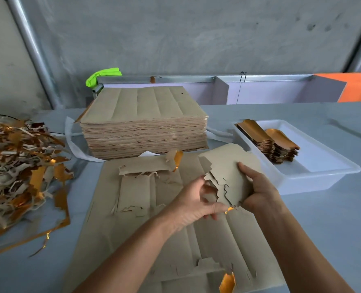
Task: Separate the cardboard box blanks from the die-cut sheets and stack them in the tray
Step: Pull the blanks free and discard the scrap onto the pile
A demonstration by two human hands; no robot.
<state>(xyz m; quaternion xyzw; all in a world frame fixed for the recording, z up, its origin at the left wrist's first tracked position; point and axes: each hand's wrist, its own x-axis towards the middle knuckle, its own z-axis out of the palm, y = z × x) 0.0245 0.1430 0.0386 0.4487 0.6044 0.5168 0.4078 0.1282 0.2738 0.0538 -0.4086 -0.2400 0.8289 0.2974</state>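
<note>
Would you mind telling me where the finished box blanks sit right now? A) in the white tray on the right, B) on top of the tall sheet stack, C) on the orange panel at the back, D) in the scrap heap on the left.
A: two gold-faced stacks of blanks stand in the white tray to the right, while the right hand holds a further piece of cardboard.

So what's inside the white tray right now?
The white tray holds two stacks of gold-faced blanks at its far left end. Its floor beneath them is covered.
</note>
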